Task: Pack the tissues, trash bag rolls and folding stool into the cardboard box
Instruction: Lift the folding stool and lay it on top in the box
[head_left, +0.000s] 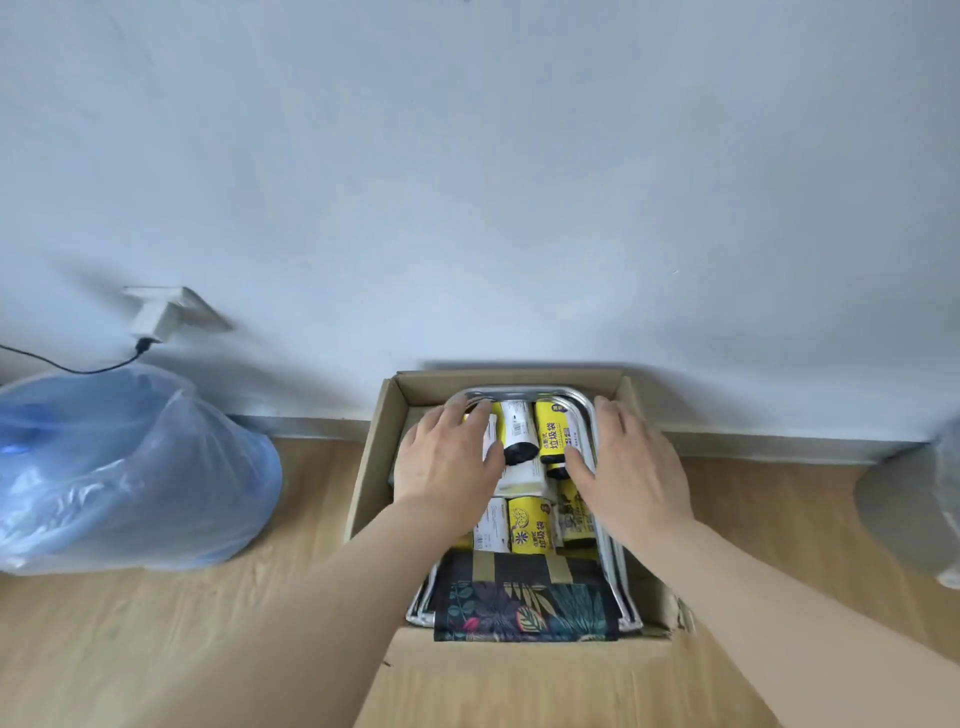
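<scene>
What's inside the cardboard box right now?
The folding stool, with yellow trash bag rolls inside its metal frame, under both hands. Tissues aren't visible; anything beneath is covered.

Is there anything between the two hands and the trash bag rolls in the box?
Nothing visible. The left hand and right hand lie flat and open on the trash bag rolls, inside the folding stool frame in the cardboard box.

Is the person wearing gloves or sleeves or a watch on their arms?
No. The left hand and right hand are bare, with no gloves. Both forearms are uncovered as far as the picture shows, with no sleeves, watch, bracelet or rings in sight.
</scene>
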